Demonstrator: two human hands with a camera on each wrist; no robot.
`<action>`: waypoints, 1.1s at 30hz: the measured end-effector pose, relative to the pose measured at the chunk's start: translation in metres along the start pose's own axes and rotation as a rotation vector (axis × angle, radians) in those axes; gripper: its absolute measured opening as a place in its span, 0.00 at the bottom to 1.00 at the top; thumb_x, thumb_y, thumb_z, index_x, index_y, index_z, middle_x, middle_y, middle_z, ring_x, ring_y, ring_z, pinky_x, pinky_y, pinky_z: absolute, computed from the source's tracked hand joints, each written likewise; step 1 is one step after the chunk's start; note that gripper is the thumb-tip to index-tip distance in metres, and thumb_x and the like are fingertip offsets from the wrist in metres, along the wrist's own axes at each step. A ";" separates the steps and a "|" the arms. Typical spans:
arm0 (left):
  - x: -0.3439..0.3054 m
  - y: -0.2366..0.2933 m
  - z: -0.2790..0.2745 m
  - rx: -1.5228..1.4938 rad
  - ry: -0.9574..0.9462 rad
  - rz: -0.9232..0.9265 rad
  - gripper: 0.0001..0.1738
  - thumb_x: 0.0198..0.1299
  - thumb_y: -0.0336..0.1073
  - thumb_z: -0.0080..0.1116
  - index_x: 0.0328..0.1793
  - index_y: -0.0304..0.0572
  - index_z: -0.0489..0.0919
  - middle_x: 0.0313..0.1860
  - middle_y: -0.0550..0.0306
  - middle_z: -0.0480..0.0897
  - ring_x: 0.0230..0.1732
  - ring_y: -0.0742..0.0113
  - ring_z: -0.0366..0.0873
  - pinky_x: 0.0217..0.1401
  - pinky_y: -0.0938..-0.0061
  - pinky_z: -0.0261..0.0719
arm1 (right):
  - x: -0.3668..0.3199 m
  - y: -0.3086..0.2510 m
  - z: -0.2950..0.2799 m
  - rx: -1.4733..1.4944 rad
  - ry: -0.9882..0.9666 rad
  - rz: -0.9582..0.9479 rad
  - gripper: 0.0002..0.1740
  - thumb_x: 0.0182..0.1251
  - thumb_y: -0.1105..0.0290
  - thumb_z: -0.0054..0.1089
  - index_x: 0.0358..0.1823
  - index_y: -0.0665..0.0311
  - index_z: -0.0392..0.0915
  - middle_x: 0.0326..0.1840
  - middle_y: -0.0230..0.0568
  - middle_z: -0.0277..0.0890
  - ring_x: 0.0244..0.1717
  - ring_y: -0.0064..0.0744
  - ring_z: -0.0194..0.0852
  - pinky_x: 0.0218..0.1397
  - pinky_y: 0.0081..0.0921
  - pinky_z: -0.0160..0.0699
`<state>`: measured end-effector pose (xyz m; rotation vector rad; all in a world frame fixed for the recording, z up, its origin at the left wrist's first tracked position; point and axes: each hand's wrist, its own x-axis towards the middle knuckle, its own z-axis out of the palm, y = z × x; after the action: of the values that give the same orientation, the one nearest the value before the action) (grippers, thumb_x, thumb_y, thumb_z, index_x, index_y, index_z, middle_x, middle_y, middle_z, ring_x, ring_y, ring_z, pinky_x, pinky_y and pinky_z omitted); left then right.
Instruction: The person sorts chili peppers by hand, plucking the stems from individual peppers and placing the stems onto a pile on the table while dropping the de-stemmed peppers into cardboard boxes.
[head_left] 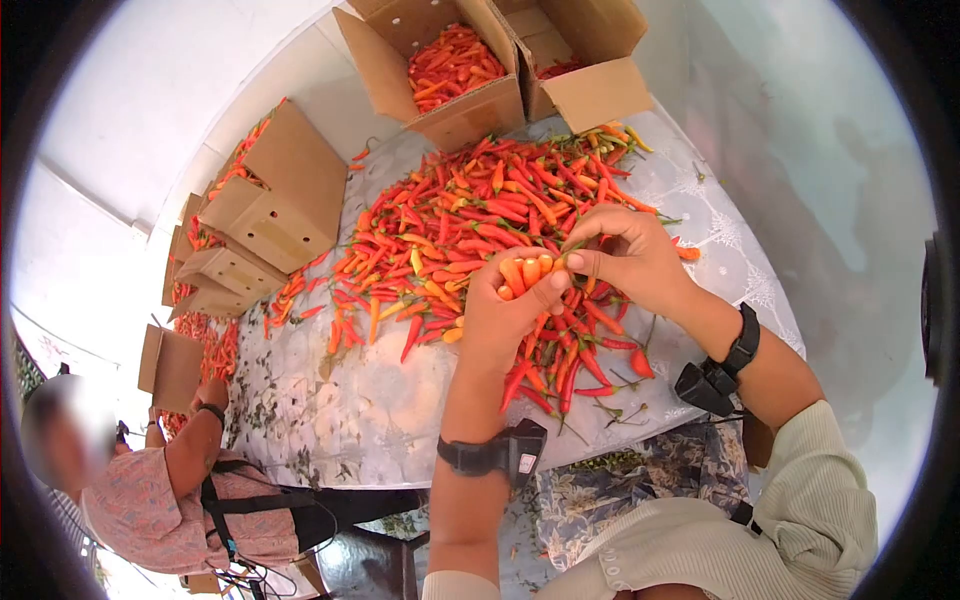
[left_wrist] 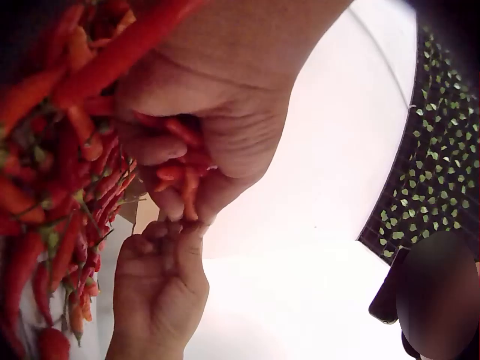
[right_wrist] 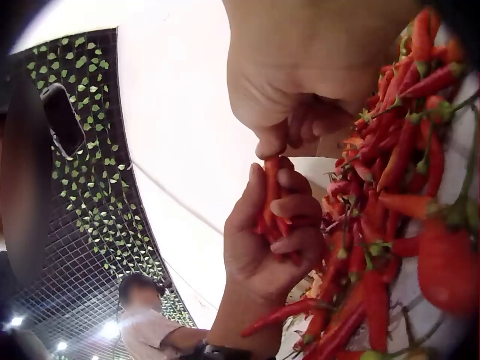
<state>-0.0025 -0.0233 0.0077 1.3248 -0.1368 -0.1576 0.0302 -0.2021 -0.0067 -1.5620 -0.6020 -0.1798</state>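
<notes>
My left hand (head_left: 497, 312) holds a small bunch of orange-red chili peppers (head_left: 520, 273) in its curled fingers, their ends showing above the thumb. My right hand (head_left: 640, 262) meets it from the right, thumb and forefinger pinching the stem end of one chili from that bunch. The right wrist view shows this chili (right_wrist: 272, 184) standing up out of the left fist, right under the pinching fingertips. From the left wrist, the bunch (left_wrist: 187, 176) appears partly hidden by the fingers. Below both hands spreads a large pile of chili peppers (head_left: 480, 215), mostly red, many with green stems.
Cardboard boxes with chilies stand at the back (head_left: 470, 125) and along the left side (head_left: 285, 185). The table (head_left: 380, 400) has a pale patterned cover with scattered stem bits. Another person (head_left: 190, 480) works at the left end. Loose stems (head_left: 625, 410) lie near the front edge.
</notes>
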 end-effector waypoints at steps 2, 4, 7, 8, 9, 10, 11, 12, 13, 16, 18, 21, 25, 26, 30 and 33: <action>0.000 -0.001 -0.001 0.002 -0.025 0.015 0.16 0.51 0.30 0.68 0.45 0.35 0.76 0.32 0.59 0.80 0.26 0.76 0.75 0.28 0.82 0.74 | 0.000 0.000 -0.002 0.078 -0.027 0.053 0.10 0.56 0.67 0.67 0.33 0.66 0.80 0.31 0.32 0.77 0.34 0.20 0.72 0.40 0.21 0.70; 0.000 -0.001 -0.002 0.004 -0.066 0.024 0.16 0.50 0.30 0.69 0.44 0.34 0.76 0.32 0.59 0.80 0.25 0.76 0.75 0.28 0.82 0.74 | 0.000 -0.004 -0.003 0.164 -0.061 0.154 0.10 0.57 0.66 0.66 0.32 0.67 0.80 0.30 0.31 0.77 0.34 0.18 0.72 0.39 0.20 0.70; -0.001 0.002 0.000 -0.004 -0.085 0.010 0.16 0.50 0.29 0.69 0.43 0.34 0.77 0.31 0.59 0.80 0.25 0.77 0.75 0.27 0.83 0.74 | 0.000 -0.004 -0.004 0.241 -0.070 0.183 0.10 0.58 0.66 0.66 0.32 0.66 0.80 0.30 0.30 0.77 0.33 0.16 0.71 0.38 0.17 0.69; -0.001 0.001 0.001 -0.009 -0.083 0.013 0.16 0.50 0.29 0.69 0.43 0.34 0.77 0.31 0.59 0.80 0.25 0.77 0.75 0.27 0.83 0.74 | 0.000 -0.003 -0.005 0.288 -0.077 0.218 0.10 0.58 0.66 0.66 0.32 0.66 0.80 0.30 0.30 0.77 0.33 0.16 0.71 0.38 0.17 0.69; -0.001 0.001 0.002 -0.014 -0.080 0.015 0.16 0.50 0.29 0.69 0.43 0.34 0.77 0.31 0.59 0.80 0.25 0.77 0.75 0.27 0.83 0.74 | 0.000 -0.002 -0.006 0.336 -0.086 0.255 0.09 0.58 0.67 0.66 0.31 0.66 0.80 0.30 0.30 0.77 0.33 0.15 0.71 0.38 0.17 0.69; -0.002 0.000 0.002 -0.020 -0.075 0.016 0.16 0.50 0.29 0.69 0.43 0.34 0.77 0.31 0.59 0.80 0.25 0.77 0.75 0.27 0.83 0.74 | 0.000 0.000 -0.006 0.386 -0.095 0.293 0.09 0.58 0.67 0.66 0.31 0.66 0.80 0.31 0.30 0.77 0.33 0.15 0.70 0.38 0.16 0.68; -0.002 -0.001 0.002 -0.016 -0.079 0.019 0.17 0.49 0.29 0.69 0.44 0.35 0.77 0.31 0.58 0.81 0.24 0.76 0.75 0.24 0.85 0.72 | -0.001 0.002 -0.005 0.416 -0.100 0.310 0.09 0.58 0.67 0.65 0.32 0.65 0.79 0.30 0.30 0.76 0.32 0.16 0.70 0.37 0.16 0.68; -0.002 -0.002 0.001 -0.013 -0.082 0.023 0.17 0.48 0.29 0.69 0.45 0.36 0.77 0.31 0.57 0.81 0.23 0.76 0.75 0.21 0.86 0.70 | -0.001 0.003 -0.005 0.446 -0.106 0.326 0.09 0.58 0.67 0.65 0.32 0.64 0.79 0.30 0.29 0.76 0.31 0.16 0.70 0.37 0.16 0.68; -0.001 -0.003 0.000 -0.009 -0.086 0.029 0.18 0.48 0.29 0.70 0.45 0.37 0.76 0.31 0.56 0.81 0.22 0.76 0.76 0.18 0.88 0.68 | -0.001 0.003 -0.005 0.476 -0.112 0.341 0.08 0.58 0.67 0.65 0.33 0.64 0.79 0.29 0.28 0.75 0.30 0.16 0.69 0.36 0.16 0.68; 0.000 -0.008 0.000 0.000 -0.120 0.090 0.18 0.48 0.30 0.69 0.45 0.36 0.76 0.32 0.55 0.81 0.24 0.75 0.77 0.18 0.87 0.68 | -0.002 -0.005 -0.003 0.764 -0.124 0.559 0.09 0.60 0.64 0.64 0.35 0.62 0.77 0.27 0.26 0.73 0.27 0.16 0.67 0.34 0.17 0.66; -0.002 -0.003 0.001 0.001 -0.110 0.055 0.18 0.50 0.31 0.68 0.45 0.36 0.75 0.32 0.54 0.81 0.24 0.74 0.76 0.17 0.88 0.67 | -0.002 -0.010 -0.002 0.782 -0.124 0.576 0.08 0.61 0.64 0.63 0.34 0.59 0.75 0.28 0.26 0.72 0.28 0.17 0.68 0.34 0.17 0.67; -0.001 0.001 -0.002 -0.131 -0.094 0.038 0.16 0.54 0.32 0.64 0.46 0.38 0.73 0.32 0.54 0.80 0.24 0.74 0.76 0.17 0.87 0.67 | 0.000 -0.004 -0.004 0.652 -0.093 0.576 0.09 0.62 0.62 0.62 0.34 0.58 0.74 0.29 0.26 0.73 0.28 0.17 0.68 0.32 0.16 0.68; 0.000 0.006 -0.008 -0.405 -0.100 0.144 0.13 0.57 0.31 0.60 0.46 0.41 0.71 0.34 0.51 0.80 0.24 0.72 0.76 0.14 0.87 0.64 | 0.004 -0.013 -0.012 0.172 -0.149 0.539 0.09 0.63 0.62 0.61 0.35 0.59 0.75 0.30 0.27 0.74 0.29 0.16 0.70 0.30 0.14 0.67; 0.000 0.007 -0.008 -0.462 -0.075 0.163 0.12 0.56 0.28 0.59 0.46 0.41 0.71 0.32 0.51 0.78 0.23 0.73 0.75 0.14 0.87 0.63 | 0.005 -0.009 -0.015 0.153 -0.201 0.480 0.09 0.63 0.63 0.61 0.37 0.60 0.74 0.31 0.29 0.75 0.29 0.17 0.71 0.31 0.15 0.69; 0.004 0.002 -0.018 -0.476 -0.081 0.206 0.15 0.57 0.28 0.57 0.50 0.42 0.70 0.34 0.57 0.74 0.26 0.75 0.71 0.16 0.86 0.67 | 0.009 -0.010 -0.017 0.553 0.003 0.367 0.11 0.64 0.67 0.57 0.45 0.62 0.71 0.37 0.35 0.77 0.33 0.23 0.75 0.35 0.17 0.72; 0.006 0.001 -0.019 -0.535 -0.066 0.212 0.14 0.57 0.28 0.56 0.49 0.42 0.70 0.33 0.60 0.73 0.27 0.76 0.69 0.17 0.87 0.67 | 0.017 -0.008 -0.024 0.841 0.377 0.343 0.15 0.66 0.69 0.53 0.53 0.62 0.67 0.41 0.37 0.77 0.39 0.25 0.76 0.40 0.20 0.73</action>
<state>0.0069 -0.0056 0.0041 0.7661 -0.2702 -0.0509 0.0465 -0.2210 0.0101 -0.7593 -0.0672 0.0443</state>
